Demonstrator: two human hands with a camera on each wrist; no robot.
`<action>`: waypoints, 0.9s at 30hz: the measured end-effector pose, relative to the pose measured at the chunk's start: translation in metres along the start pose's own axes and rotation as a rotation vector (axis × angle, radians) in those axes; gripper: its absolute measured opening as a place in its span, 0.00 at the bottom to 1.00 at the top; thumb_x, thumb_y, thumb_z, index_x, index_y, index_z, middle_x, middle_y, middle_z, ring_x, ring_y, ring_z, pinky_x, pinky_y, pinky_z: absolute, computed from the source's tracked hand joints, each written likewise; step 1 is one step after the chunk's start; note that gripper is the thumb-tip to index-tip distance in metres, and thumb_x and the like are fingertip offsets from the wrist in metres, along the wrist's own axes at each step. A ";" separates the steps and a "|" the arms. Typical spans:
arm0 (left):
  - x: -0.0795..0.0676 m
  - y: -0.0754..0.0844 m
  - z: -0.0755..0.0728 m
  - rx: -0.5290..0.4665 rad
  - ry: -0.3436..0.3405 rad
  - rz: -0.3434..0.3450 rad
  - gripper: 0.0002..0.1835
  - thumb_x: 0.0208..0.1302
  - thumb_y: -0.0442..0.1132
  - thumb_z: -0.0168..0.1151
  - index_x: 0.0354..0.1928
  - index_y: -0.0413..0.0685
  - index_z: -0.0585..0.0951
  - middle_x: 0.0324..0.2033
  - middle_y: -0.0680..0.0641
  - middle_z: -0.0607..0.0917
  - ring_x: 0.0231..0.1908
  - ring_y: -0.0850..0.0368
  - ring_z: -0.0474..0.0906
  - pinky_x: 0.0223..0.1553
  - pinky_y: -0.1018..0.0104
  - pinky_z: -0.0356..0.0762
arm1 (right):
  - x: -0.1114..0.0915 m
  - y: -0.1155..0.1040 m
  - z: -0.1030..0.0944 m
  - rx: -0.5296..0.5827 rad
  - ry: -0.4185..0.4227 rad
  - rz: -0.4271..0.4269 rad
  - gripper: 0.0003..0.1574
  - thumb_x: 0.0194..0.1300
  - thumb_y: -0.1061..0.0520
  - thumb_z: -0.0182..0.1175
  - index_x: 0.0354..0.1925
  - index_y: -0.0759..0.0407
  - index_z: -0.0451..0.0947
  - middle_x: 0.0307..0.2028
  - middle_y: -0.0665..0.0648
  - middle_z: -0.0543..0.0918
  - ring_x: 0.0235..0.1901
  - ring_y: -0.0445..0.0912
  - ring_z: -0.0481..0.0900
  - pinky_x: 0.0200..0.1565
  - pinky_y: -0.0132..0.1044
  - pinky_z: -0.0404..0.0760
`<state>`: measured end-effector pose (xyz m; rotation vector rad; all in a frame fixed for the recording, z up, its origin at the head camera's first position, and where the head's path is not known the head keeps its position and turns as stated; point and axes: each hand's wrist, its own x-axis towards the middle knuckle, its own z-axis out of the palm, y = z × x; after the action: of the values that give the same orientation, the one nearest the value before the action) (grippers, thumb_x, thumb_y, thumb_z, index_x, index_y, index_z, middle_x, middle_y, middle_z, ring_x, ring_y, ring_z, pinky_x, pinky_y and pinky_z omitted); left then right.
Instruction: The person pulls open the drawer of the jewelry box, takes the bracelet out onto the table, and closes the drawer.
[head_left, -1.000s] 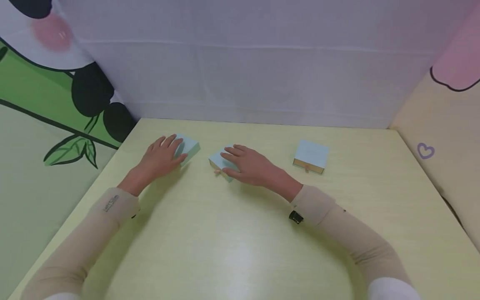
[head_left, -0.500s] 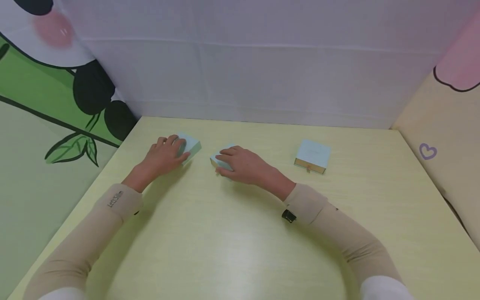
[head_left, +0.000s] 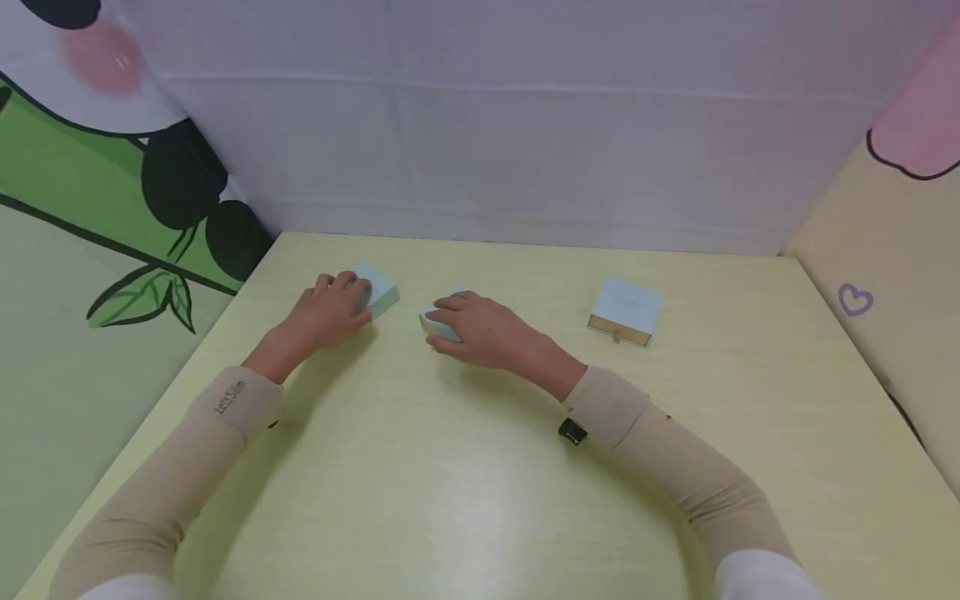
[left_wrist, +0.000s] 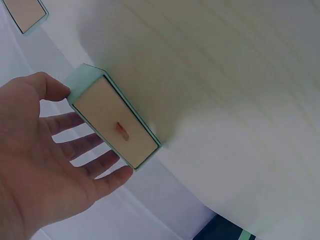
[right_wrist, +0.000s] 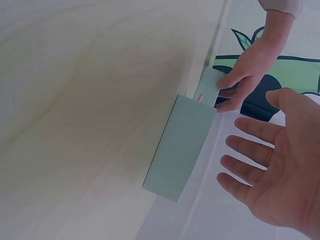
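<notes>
My left hand [head_left: 326,312] grips a light blue drawer box [head_left: 381,293] at the table's far left. In the left wrist view, the thumb is at one corner of this box [left_wrist: 117,122] and the fingers reach behind it; its tan drawer front has a small reddish-brown tab [left_wrist: 122,131]. My right hand [head_left: 487,329] is over a second light blue box [head_left: 444,327], hiding most of it. In the right wrist view, that hand [right_wrist: 280,165] has loosely extended fingers, with a visible gap to the second box [right_wrist: 180,150].
A third light blue box [head_left: 626,308] lies to the right on the pale yellow table [head_left: 465,483], its tan drawer front and tab facing the person. A pale cloth backdrop [head_left: 525,158] rises behind the table. Painted panels stand at both sides.
My left fingers have bent more over their box. My right hand has shifted left and covers more of the middle box. The third box stays in place.
</notes>
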<state>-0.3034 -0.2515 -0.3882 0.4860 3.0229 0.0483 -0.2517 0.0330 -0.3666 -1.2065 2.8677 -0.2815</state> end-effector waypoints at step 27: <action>0.002 -0.022 0.001 -0.035 0.171 0.245 0.16 0.60 0.23 0.52 0.51 0.37 0.71 0.54 0.36 0.73 0.52 0.37 0.69 0.52 0.43 0.70 | -0.004 0.000 -0.005 0.025 -0.022 0.007 0.32 0.72 0.38 0.43 0.66 0.50 0.68 0.66 0.54 0.67 0.68 0.49 0.59 0.65 0.41 0.63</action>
<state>-0.3122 -0.2714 -0.3904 0.8895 3.1003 0.1647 -0.2494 0.0366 -0.3621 -1.1870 2.8405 -0.3017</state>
